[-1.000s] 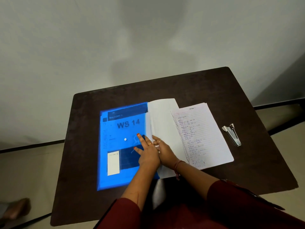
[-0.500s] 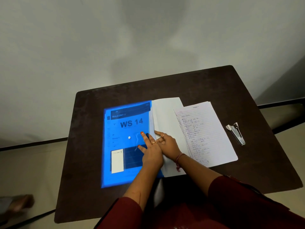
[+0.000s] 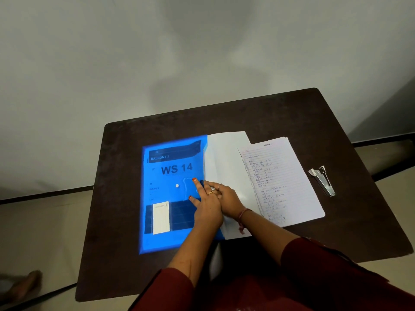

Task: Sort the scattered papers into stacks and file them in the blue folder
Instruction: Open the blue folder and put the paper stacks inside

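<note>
Dark table (image 3: 292,113), blue folder (image 3: 170,176) under both hands' grip

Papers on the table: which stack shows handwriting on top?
The lined stack beside the stapler, farthest right. The blank white papers between it and the blue folder show no writing.

Maroon sleeves (image 3: 325,265); rings both hands, red thread on right wrist (image 3: 243,213).

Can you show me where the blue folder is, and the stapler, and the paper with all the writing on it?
blue folder (image 3: 170,176), head view, on its front cover near the "WS 14" print.
stapler (image 3: 323,181), head view, on the middle of its metal body.
handwritten paper (image 3: 283,176), head view, on the middle of the lined top sheet.
</note>
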Motion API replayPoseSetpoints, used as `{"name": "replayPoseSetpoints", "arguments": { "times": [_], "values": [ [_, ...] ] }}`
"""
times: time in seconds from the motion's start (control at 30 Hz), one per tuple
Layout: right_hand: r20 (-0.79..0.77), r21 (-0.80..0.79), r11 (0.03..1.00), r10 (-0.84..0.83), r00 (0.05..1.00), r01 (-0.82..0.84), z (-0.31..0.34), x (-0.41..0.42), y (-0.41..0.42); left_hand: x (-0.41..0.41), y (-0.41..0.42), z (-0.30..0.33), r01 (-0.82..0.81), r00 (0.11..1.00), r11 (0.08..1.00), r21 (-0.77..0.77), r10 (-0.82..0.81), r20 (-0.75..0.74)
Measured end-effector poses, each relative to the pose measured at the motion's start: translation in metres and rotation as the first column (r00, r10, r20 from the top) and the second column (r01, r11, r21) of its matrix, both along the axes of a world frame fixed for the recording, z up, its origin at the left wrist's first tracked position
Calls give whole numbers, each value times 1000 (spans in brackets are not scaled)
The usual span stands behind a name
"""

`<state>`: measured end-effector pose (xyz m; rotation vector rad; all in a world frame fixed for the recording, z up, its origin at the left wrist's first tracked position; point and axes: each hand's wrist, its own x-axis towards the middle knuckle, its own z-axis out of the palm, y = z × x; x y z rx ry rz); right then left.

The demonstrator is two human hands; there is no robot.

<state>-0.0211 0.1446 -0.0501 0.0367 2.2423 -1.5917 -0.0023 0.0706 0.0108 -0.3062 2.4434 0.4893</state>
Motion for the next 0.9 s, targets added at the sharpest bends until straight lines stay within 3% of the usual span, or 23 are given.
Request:
{"name": "replayPoseSetpoints", "arguments": {
  "times": [0.4,0.67,0.8,0.9],
  "values": [
    [66,167,973,148,987,-157,6,-18,-5,1,-4,-9,29,999,999,-15,-29,-19],
    [133,86,979,174,976,-186,5,-11,14,6,-7,-20,110,991,994,-28,-112,-77],
    [196,32,999,25,980,-32,5,2,49,11,-5,-27,226,969,971,-73,-232,-84],
    [158,43,995,-94,983,88,5,16,88,15,2,-30,259,962,965,-36,-261,-77]
  ]
}}
